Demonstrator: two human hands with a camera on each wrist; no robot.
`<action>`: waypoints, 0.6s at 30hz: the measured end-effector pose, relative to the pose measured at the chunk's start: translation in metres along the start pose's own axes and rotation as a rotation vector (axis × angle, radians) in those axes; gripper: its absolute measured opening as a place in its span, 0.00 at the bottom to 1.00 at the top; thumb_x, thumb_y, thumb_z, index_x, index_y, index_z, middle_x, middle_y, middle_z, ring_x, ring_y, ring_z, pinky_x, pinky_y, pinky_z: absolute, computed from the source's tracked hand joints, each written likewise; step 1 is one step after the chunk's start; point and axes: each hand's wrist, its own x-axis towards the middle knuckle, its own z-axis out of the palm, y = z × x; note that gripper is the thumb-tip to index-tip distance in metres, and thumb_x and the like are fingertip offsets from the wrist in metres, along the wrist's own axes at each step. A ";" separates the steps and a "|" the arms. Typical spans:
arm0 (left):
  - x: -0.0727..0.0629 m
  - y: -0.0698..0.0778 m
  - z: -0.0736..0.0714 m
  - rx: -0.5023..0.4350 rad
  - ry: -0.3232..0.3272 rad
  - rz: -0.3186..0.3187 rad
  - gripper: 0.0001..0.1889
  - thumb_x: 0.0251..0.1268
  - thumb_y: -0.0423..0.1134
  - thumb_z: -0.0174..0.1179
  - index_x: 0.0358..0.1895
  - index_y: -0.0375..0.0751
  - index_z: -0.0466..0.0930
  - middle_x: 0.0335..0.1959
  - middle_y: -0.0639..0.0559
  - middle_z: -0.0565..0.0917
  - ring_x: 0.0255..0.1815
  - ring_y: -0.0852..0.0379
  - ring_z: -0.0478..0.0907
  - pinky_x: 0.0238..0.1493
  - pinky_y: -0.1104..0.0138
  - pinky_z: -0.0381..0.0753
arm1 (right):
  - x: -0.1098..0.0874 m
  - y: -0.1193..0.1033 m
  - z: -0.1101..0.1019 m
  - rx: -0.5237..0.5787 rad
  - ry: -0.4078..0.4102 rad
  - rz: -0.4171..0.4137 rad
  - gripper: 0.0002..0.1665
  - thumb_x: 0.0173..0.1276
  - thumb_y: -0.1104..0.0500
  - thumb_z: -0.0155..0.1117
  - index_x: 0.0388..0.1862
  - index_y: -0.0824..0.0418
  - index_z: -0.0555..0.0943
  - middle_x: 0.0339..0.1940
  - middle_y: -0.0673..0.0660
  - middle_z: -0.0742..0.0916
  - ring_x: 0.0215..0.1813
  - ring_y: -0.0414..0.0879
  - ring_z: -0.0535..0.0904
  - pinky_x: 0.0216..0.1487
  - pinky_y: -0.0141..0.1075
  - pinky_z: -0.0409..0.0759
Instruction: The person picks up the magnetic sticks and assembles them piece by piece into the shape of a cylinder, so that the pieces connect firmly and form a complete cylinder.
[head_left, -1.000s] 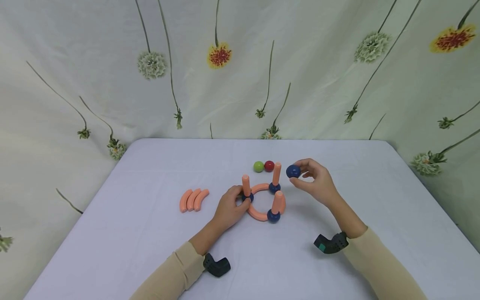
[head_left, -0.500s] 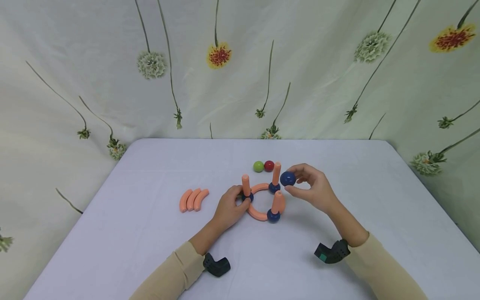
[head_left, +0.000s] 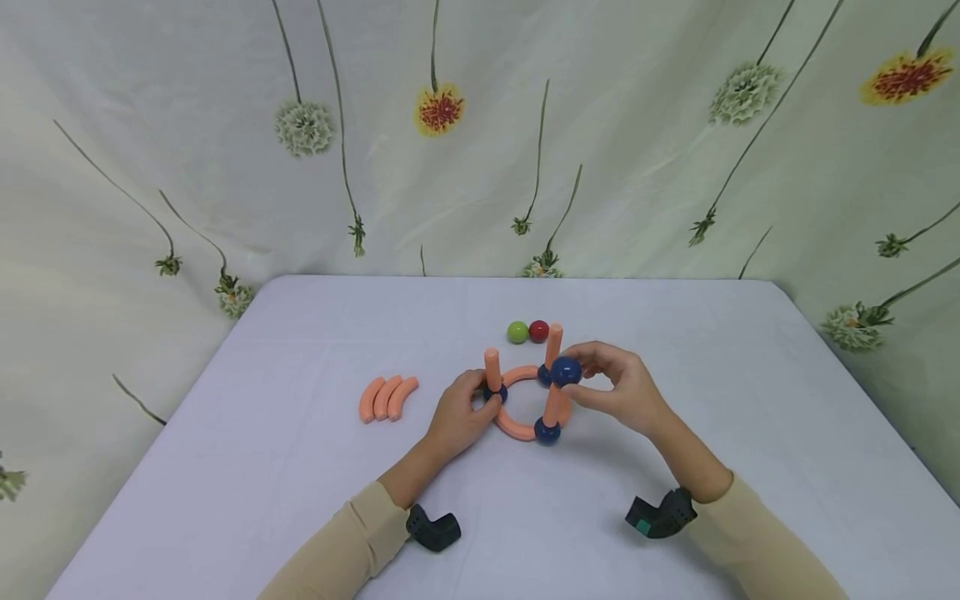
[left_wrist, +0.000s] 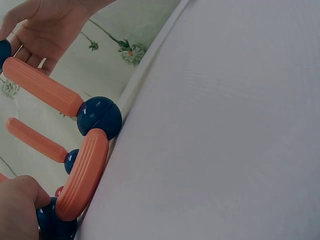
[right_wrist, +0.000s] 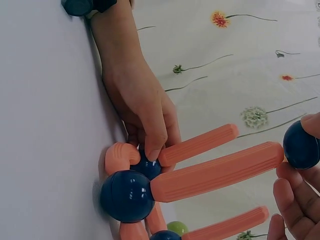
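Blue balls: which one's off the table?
The blue ball in the right hand, at the tip of the near upright rod; the other three sit at rod bases.

The pale desk (head_left: 225, 483) carries 3 curved orange rods (head_left: 386, 399), 1 green ball (head_left: 517, 332) seemingly touching 1 red ball (head_left: 538, 331), and a blue-and-orange ring (head_left: 516, 428).

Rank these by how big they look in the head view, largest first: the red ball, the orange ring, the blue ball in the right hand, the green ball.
1. orange ring
2. held blue ball, perhaps helped by being raised nearer the camera
3. green ball and red ball, too alike to rank
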 end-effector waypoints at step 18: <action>0.000 -0.001 0.001 -0.006 0.010 0.020 0.15 0.63 0.36 0.59 0.53 0.37 0.79 0.50 0.45 0.80 0.53 0.50 0.77 0.55 0.53 0.75 | -0.005 0.015 0.007 0.031 -0.045 0.035 0.18 0.55 0.74 0.69 0.47 0.73 0.80 0.41 0.56 0.86 0.43 0.43 0.76 0.46 0.36 0.76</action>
